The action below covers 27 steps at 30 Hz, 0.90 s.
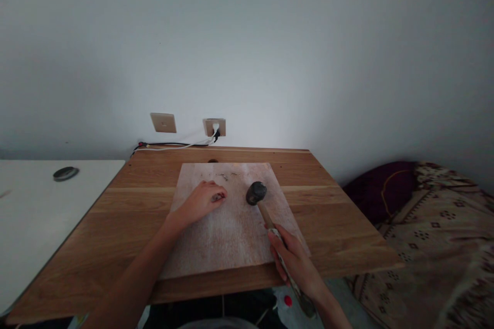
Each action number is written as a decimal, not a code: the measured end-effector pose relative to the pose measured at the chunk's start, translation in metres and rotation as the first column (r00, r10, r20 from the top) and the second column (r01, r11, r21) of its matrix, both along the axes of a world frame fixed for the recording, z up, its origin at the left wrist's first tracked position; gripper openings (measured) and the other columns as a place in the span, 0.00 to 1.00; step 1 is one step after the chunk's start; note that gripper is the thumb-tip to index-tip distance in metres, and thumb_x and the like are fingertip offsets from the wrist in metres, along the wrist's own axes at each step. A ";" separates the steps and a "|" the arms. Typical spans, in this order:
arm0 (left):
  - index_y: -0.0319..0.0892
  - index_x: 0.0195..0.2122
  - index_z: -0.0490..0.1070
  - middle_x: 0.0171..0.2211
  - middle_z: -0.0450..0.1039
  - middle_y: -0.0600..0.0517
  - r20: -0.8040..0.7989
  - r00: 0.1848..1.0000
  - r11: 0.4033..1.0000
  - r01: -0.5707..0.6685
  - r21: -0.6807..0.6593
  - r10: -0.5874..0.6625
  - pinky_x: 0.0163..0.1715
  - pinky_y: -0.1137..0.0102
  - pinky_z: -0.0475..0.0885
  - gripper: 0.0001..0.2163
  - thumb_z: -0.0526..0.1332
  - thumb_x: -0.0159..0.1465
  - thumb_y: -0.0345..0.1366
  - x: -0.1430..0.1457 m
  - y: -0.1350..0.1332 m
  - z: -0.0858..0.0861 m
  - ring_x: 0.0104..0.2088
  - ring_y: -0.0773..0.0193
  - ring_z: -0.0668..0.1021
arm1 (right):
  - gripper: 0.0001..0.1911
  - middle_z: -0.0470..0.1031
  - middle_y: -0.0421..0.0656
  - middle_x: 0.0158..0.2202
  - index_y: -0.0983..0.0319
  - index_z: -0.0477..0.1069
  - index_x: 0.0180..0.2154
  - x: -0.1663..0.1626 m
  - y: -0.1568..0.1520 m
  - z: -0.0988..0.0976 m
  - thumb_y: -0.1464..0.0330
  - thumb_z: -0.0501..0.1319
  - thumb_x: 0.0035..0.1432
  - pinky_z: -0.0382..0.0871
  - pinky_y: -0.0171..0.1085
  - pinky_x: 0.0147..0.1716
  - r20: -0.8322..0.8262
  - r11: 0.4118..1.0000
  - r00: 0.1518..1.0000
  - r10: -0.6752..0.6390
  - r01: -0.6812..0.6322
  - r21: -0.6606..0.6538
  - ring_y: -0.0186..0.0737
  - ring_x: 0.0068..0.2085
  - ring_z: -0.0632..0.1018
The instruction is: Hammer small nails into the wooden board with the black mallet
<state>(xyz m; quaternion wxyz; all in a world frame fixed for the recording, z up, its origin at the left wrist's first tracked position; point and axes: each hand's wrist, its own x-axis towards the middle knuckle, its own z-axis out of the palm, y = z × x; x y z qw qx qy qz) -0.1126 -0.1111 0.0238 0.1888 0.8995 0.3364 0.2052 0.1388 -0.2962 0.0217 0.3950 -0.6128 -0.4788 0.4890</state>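
Observation:
A pale wooden board lies on a wooden table. My left hand rests on the board with its fingers curled, pinching a small dark thing that looks like a nail. My right hand is wrapped round the wooden handle of a hammer. The hammer's dark head sits over the board, just right of my left hand's fingertips. A few small nails lie scattered near the board's far edge.
A white table with a small dark round object stands to the left. Wall sockets with plugged cables sit behind the wooden table. A bed with a patterned cover lies to the right.

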 end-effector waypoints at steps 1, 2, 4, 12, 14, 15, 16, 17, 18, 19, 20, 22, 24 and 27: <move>0.47 0.38 0.78 0.39 0.82 0.52 -0.004 1.000 1.000 0.000 0.005 0.000 0.49 0.62 0.68 0.06 0.61 0.65 0.31 0.000 0.000 0.001 0.44 0.57 0.80 | 0.27 0.64 0.30 0.23 0.60 0.64 0.36 0.000 0.000 0.000 0.41 0.54 0.64 0.50 0.25 0.06 -0.006 1.000 1.000 -0.001 0.001 -0.006 0.24 0.11 0.63; 0.47 0.38 0.78 0.39 0.82 0.52 -0.010 1.000 1.000 0.000 0.013 0.001 0.49 0.62 0.68 0.06 0.62 0.65 0.31 0.000 -0.001 0.002 0.44 0.57 0.80 | 0.27 0.64 0.30 0.23 0.60 0.64 0.36 0.000 0.000 0.001 0.41 0.55 0.64 0.50 0.25 0.06 -0.012 1.000 1.000 -0.005 0.005 -0.007 0.24 0.11 0.63; 0.47 0.38 0.78 0.40 0.82 0.52 -0.026 1.000 1.000 -0.002 0.030 0.003 0.50 0.61 0.68 0.06 0.62 0.65 0.32 0.000 -0.001 0.003 0.45 0.56 0.79 | 0.27 0.63 0.30 0.23 0.60 0.64 0.36 0.000 0.000 0.001 0.42 0.55 0.64 0.51 0.25 0.06 -0.015 1.000 1.000 -0.005 0.005 -0.004 0.24 0.12 0.63; 0.46 0.43 0.76 0.38 0.83 0.53 -0.065 0.997 0.999 -0.036 0.017 0.037 0.50 0.60 0.68 0.09 0.63 0.64 0.29 0.003 -0.001 0.002 0.44 0.55 0.81 | 0.29 0.64 0.30 0.23 0.60 0.66 0.47 -0.012 0.001 0.010 0.42 0.55 0.64 0.52 0.25 0.07 -0.044 1.000 0.999 0.009 -0.010 -0.029 0.25 0.12 0.63; 0.46 0.50 0.73 0.38 0.83 0.53 -0.037 0.998 0.999 -0.052 0.001 0.052 0.52 0.60 0.67 0.15 0.63 0.63 0.28 0.004 -0.001 0.000 0.46 0.55 0.82 | 0.27 0.64 0.30 0.23 0.60 0.66 0.44 -0.018 0.003 0.011 0.42 0.55 0.64 0.52 0.25 0.07 -0.042 0.998 0.998 0.053 -0.055 -0.030 0.25 0.12 0.63; 0.46 0.53 0.72 0.38 0.83 0.53 -0.026 0.998 0.998 -0.060 -0.005 0.060 0.53 0.60 0.67 0.17 0.63 0.63 0.28 0.004 -0.001 -0.001 0.47 0.55 0.82 | 0.27 0.63 0.30 0.23 0.60 0.66 0.43 -0.021 0.005 0.012 0.43 0.55 0.65 0.53 0.24 0.07 -0.042 0.996 0.996 0.080 -0.081 -0.026 0.25 0.12 0.63; 0.46 0.55 0.70 0.39 0.84 0.53 -0.020 0.997 0.998 -0.068 -0.011 0.068 0.53 0.60 0.67 0.19 0.63 0.63 0.28 0.004 -0.001 -0.002 0.47 0.55 0.82 | 0.26 0.63 0.30 0.22 0.60 0.66 0.42 -0.024 0.006 0.013 0.43 0.55 0.66 0.54 0.24 0.07 -0.045 0.994 0.994 0.103 -0.104 -0.021 0.25 0.12 0.62; 0.46 0.56 0.70 0.40 0.84 0.53 -0.017 0.997 0.997 -0.075 -0.017 0.075 0.54 0.60 0.67 0.20 0.63 0.63 0.28 0.005 -0.001 -0.002 0.47 0.55 0.82 | 0.25 0.63 0.29 0.22 0.60 0.66 0.42 -0.027 0.007 0.013 0.44 0.55 0.66 0.54 0.24 0.07 -0.051 0.993 0.992 0.118 -0.119 -0.016 0.25 0.12 0.62; 0.45 0.57 0.69 0.40 0.84 0.52 -0.015 0.997 0.996 -0.082 -0.023 0.082 0.54 0.60 0.67 0.21 0.63 0.63 0.28 0.005 -0.001 -0.003 0.47 0.55 0.82 | 0.25 0.62 0.29 0.21 0.60 0.66 0.43 -0.029 0.009 0.014 0.44 0.55 0.66 0.55 0.24 0.07 -0.058 0.992 0.990 0.127 -0.128 -0.007 0.25 0.12 0.61; 0.45 0.58 0.68 0.41 0.84 0.52 -0.014 0.996 0.996 -0.089 -0.029 0.088 0.54 0.60 0.67 0.21 0.63 0.63 0.28 0.005 -0.001 -0.003 0.47 0.54 0.82 | 0.25 0.61 0.28 0.20 0.60 0.66 0.44 -0.031 0.010 0.014 0.44 0.54 0.67 0.55 0.24 0.07 -0.063 0.991 0.989 0.136 -0.136 0.002 0.25 0.12 0.61; 0.44 0.58 0.68 0.41 0.84 0.51 -0.012 0.996 0.995 -0.093 -0.033 0.093 0.53 0.60 0.67 0.22 0.63 0.63 0.28 0.005 -0.001 -0.003 0.47 0.54 0.83 | 0.25 0.61 0.28 0.19 0.60 0.66 0.45 -0.032 0.011 0.015 0.45 0.54 0.67 0.55 0.24 0.07 -0.062 0.990 0.988 0.144 -0.143 0.005 0.26 0.12 0.61; 0.44 0.59 0.68 0.42 0.84 0.51 -0.006 0.995 0.995 -0.096 -0.039 0.095 0.54 0.61 0.67 0.22 0.63 0.63 0.28 0.005 -0.002 -0.002 0.47 0.55 0.83 | 0.25 0.60 0.27 0.16 0.61 0.65 0.48 -0.033 0.012 0.015 0.45 0.53 0.68 0.55 0.24 0.07 -0.037 0.986 0.985 0.167 -0.168 -0.017 0.27 0.12 0.60; 0.45 0.58 0.68 0.43 0.84 0.51 -0.005 0.995 0.995 -0.095 -0.043 0.095 0.54 0.61 0.67 0.22 0.62 0.63 0.28 0.006 -0.003 0.000 0.47 0.55 0.83 | 0.26 0.59 0.26 0.13 0.61 0.66 0.49 -0.033 0.012 0.017 0.45 0.53 0.68 0.56 0.24 0.07 -0.010 0.981 0.983 0.183 -0.183 -0.061 0.29 0.11 0.60; 0.45 0.55 0.70 0.43 0.83 0.50 -0.013 0.995 0.993 -0.102 -0.054 0.101 0.54 0.61 0.68 0.20 0.63 0.62 0.27 0.006 -0.005 0.005 0.46 0.55 0.83 | 0.26 0.61 0.27 0.16 0.61 0.67 0.47 -0.033 0.011 0.020 0.44 0.54 0.67 0.56 0.25 0.07 -0.018 0.987 0.988 0.152 -0.152 -0.041 0.28 0.12 0.60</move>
